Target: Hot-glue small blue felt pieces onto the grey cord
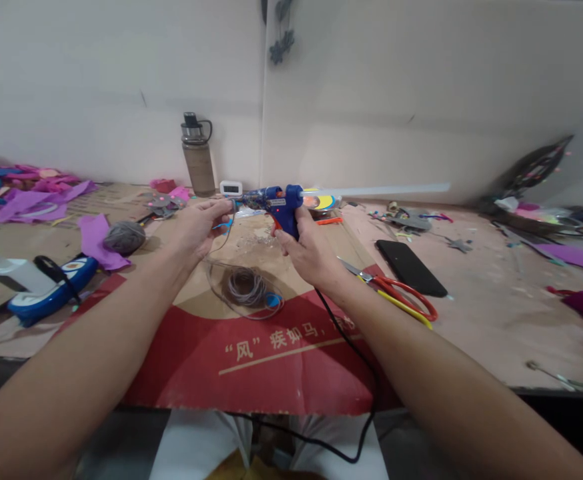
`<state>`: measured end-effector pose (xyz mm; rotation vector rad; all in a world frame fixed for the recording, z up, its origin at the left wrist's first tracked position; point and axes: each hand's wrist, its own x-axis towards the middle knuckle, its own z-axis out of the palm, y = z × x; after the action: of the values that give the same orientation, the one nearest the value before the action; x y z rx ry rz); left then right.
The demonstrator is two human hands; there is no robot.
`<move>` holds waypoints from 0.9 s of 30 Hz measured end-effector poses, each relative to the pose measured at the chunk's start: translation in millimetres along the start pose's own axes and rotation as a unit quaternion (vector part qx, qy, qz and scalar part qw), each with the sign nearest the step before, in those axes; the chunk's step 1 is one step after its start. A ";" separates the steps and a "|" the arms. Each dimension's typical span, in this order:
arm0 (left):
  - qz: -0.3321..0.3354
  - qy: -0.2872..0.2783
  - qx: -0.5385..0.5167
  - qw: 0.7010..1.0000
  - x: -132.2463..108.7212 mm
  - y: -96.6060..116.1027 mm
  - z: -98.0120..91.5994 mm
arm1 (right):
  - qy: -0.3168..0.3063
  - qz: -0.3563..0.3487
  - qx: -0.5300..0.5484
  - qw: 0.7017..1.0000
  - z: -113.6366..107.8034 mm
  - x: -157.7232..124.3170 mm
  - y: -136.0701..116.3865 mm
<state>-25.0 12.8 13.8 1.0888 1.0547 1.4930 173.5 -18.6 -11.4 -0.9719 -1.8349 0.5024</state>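
My right hand point(309, 247) is closed round the grip of a blue hot glue gun point(285, 212), whose nozzle points left. A long clear glue stick point(376, 192) sticks out of its back end. At the nozzle, my left hand point(206, 223) pinches a small piece with grey cord point(229, 233) hanging from it; the piece itself is mostly hidden by the fingers. Below the hands, a loose coil of grey cord point(246, 287) rests on the red and tan cardboard point(181, 360), beside a small blue disc point(273, 300).
Red-handled scissors point(404, 297) and a black phone point(410, 267) lie at right. A bottle point(199, 157) and a small white timer point(231, 189) stand by the wall. At left are a grey yarn ball point(124, 237), purple felt point(94, 240) and a blue power strip point(54, 293). The gun's black cable point(371, 373) drops over the table edge.
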 end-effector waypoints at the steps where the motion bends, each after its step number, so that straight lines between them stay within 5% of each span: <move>1: 0.001 -0.003 0.003 1.000 0.9 -1.3 -0.6 | -0.002 0.002 -0.003 1.000 0.2 -0.1 -0.5; 27: 0.007 -0.013 -0.020 1.000 3.3 -0.9 -4.0 | 0.008 0.006 -0.003 1.000 -1.5 0.8 -1.8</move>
<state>-29.1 15.9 12.4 1.0867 0.9973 1.5021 173.9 -19.1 -9.1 -0.9879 -1.8173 0.4952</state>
